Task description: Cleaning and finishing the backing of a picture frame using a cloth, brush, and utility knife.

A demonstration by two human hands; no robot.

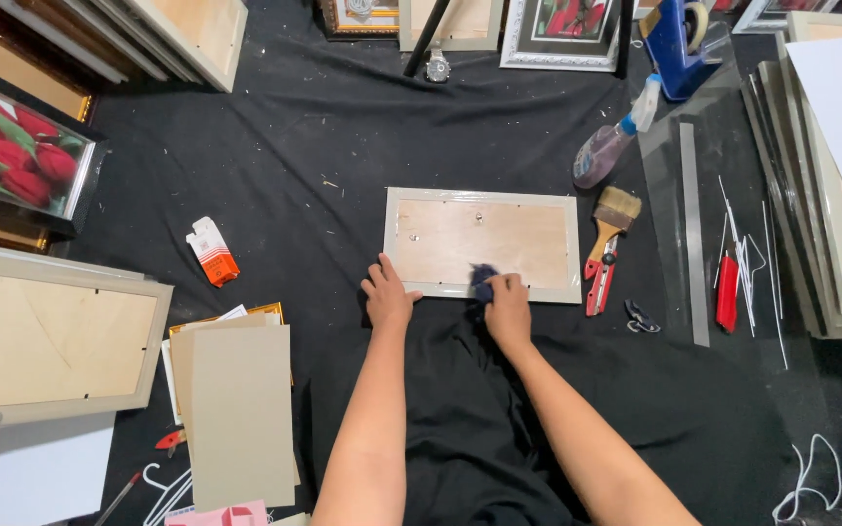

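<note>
Frame: a rectangular picture frame [481,244] lies face down near the middle of the black cloth [275,146] that covers the floor, its plywood back up, pale moulding all round.
Left hand: my left hand [387,295] rests flat, fingers spread, touching the frame's near left corner; the grip is wide and holds nothing.
Right hand: my right hand [507,304] sits at the near edge, its grip closed around a small dark rag [482,281] pressed on the backing.
Handling: I judge the frame stiff and fairly light, likely with glass beneath, so fragile if flexed or dropped. The moulding looks smooth and may slide on cloth.
Where to hold: by the two long edges, palms on the moulding, not on the thin backing.
Nearby: a paintbrush [612,222] and red cutter [599,282] lie just beside the frame's right edge; a spray bottle [612,144] lies beyond them; a metal ruler [694,234] farther right.
</note>
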